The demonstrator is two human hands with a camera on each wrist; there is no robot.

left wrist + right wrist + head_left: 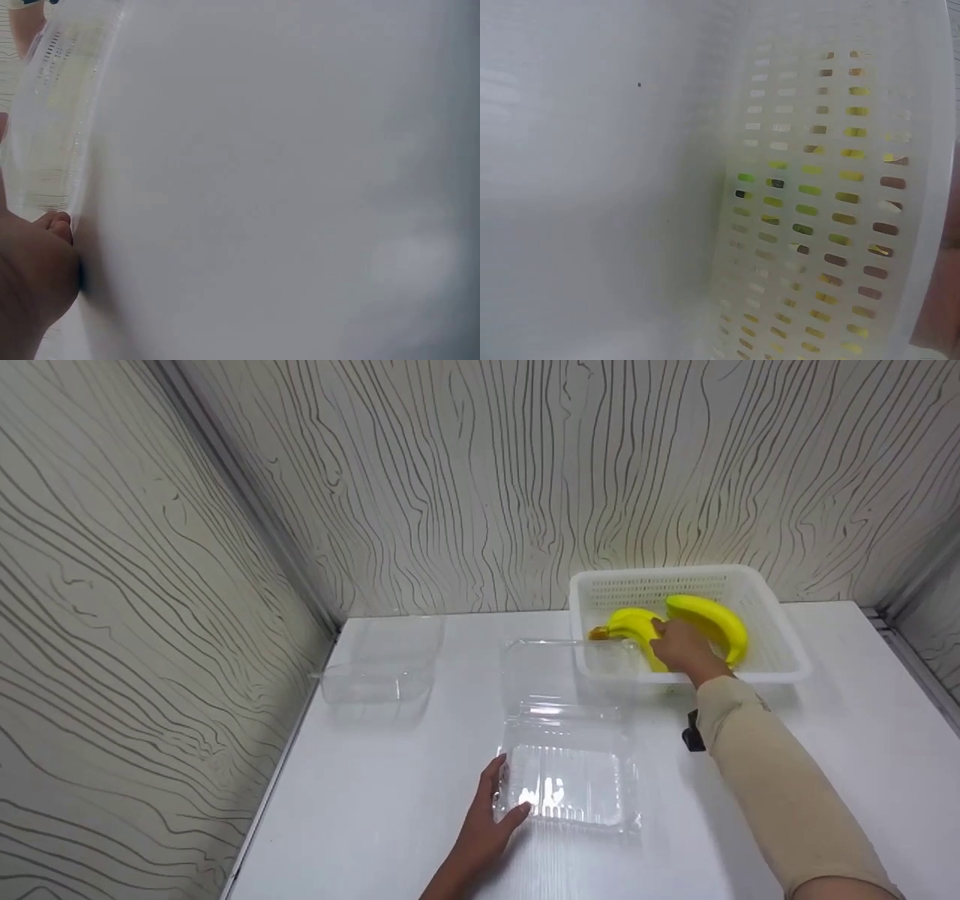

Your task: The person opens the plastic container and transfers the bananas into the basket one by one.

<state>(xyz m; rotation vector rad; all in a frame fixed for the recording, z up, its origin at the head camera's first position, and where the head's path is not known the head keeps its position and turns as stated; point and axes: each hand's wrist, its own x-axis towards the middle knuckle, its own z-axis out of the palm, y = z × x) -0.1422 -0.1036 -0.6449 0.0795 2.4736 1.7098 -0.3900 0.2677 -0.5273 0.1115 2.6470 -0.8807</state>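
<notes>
A clear plastic clamshell box (566, 780) lies with its lid (562, 671) raised at the back. My left hand (484, 821) grips its left side, thumb over the rim and fingers along the outer wall. In the left wrist view the left hand (37, 266) shows at the box's (56, 112) edge. My right hand (684, 649) reaches into a white basket and holds the left banana (636, 624) by its right part; the palm hides the grip. A second banana (712, 622) leans beside that hand on the right.
The white slotted basket (787, 649) stands at the back right against the wall; its slotted side (817, 187) fills much of the right wrist view. Another clear box (375, 686) stands at the back left. Patterned walls (465, 487) border the white table (360, 787).
</notes>
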